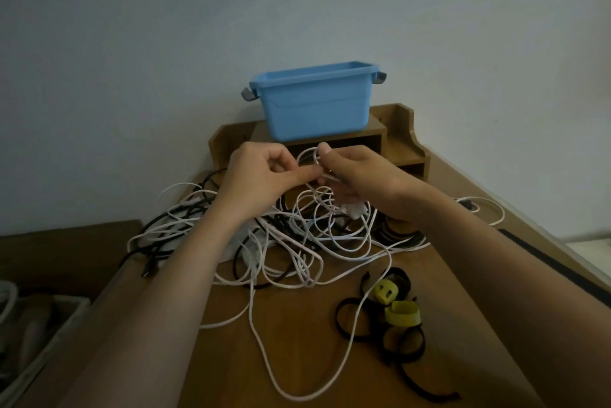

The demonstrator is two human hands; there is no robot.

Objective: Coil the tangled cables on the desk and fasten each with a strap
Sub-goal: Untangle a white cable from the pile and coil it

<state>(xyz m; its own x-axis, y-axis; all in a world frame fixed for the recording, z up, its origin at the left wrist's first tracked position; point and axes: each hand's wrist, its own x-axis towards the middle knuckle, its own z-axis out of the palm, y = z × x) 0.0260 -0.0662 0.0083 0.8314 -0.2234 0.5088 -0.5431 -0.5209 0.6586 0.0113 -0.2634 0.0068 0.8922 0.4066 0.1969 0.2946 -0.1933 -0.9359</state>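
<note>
left hand and right hand pinched a white cable mid-frame, fingers curled.
it looked light, limp, snag-prone; best held at a free loop.

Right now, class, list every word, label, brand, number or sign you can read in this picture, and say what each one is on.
None: there is no readable text anywhere in this view.
The blue bin, the yellow straps, the white cable and the wooden shelf show no print.
</note>
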